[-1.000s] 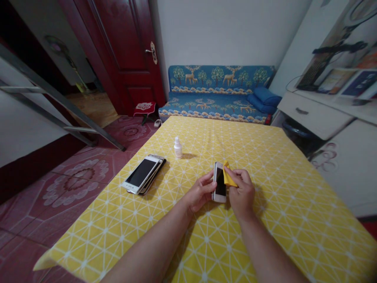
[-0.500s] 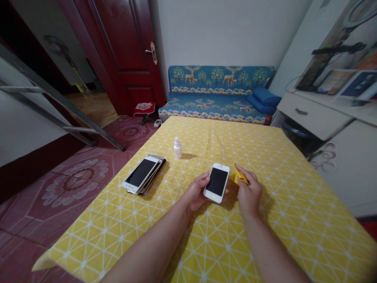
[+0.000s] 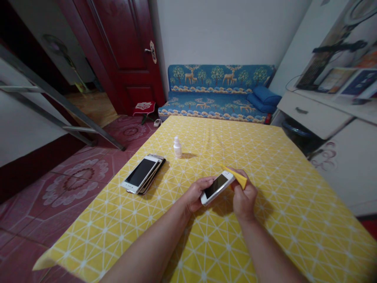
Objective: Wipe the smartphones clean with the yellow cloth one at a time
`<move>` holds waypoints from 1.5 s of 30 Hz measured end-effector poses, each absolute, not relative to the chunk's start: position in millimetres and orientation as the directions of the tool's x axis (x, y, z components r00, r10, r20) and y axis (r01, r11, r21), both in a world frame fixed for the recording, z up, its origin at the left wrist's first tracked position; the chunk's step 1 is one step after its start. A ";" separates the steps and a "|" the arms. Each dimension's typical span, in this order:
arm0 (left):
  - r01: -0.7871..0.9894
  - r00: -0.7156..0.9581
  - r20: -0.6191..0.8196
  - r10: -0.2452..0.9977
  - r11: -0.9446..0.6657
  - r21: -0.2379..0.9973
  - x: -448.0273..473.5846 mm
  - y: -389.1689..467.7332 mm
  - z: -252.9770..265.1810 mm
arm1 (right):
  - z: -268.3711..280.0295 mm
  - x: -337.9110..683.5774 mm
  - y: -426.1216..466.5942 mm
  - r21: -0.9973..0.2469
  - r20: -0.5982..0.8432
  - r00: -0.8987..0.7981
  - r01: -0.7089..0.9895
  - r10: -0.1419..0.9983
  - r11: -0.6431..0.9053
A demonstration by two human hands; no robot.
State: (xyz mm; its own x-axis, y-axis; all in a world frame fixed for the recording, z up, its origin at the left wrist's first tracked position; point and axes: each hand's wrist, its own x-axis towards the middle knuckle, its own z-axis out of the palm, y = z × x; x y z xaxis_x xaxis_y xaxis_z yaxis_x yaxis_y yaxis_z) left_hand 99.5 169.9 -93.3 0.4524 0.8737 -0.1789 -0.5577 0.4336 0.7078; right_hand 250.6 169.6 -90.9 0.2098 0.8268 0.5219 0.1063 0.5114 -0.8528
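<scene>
My left hand (image 3: 198, 193) grips a white smartphone (image 3: 217, 186) by its lower left part, thumb along the edge of the dark screen. The phone is tilted, its top end pointing up and to the right. A yellow cloth (image 3: 238, 177) is pinched in my right hand (image 3: 246, 192), right at the phone's top end; whether the cloth presses on the phone I cannot tell. Left of my hands, a white phone (image 3: 140, 173) lies on top of a stack of other phones (image 3: 153, 179). A small white bottle (image 3: 177, 148) stands upright beyond my left hand.
The table has a yellow patterned tablecloth (image 3: 141, 236). A blue sofa (image 3: 212, 104) stands behind it, with a small red stool (image 3: 144, 107) by the door (image 3: 123, 35). To the right is a white desk (image 3: 312, 114); a metal ladder (image 3: 73, 114) leans at the left.
The phone has turned clockwise and tipped onto its side edge in my left hand. My right hand has moved slightly left, bringing the cloth to the phone's top end.
</scene>
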 end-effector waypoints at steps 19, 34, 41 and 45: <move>-0.598 0.425 -0.147 0.893 0.398 0.695 100.2 172.5 -97.6 | -93.3 256.0 178.7 -0.797 0.594 0.259 0.322 0.762 0.511; -0.783 0.193 -0.269 0.944 0.314 0.537 94.8 177.6 -91.7 | -80.3 240.2 148.3 -0.622 0.729 -0.161 0.252 0.666 0.742; -0.711 0.376 -0.093 0.922 0.351 0.609 94.8 174.4 -93.0 | -84.6 247.2 161.1 -0.689 0.696 0.030 0.310 0.718 0.655; -0.724 0.363 -0.084 0.928 0.338 0.602 96.2 176.2 -97.4 | -84.2 248.6 160.5 -0.701 0.684 0.028 0.300 0.729 0.647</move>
State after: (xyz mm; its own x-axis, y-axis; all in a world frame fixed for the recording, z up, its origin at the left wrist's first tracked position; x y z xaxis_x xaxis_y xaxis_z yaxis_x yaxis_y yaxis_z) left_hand 96.2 176.2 -97.4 0.3629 0.9280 -0.0841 -0.7237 0.3376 0.6019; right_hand 248.6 160.5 -84.2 0.0281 0.7288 0.6842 0.2995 0.6469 -0.7013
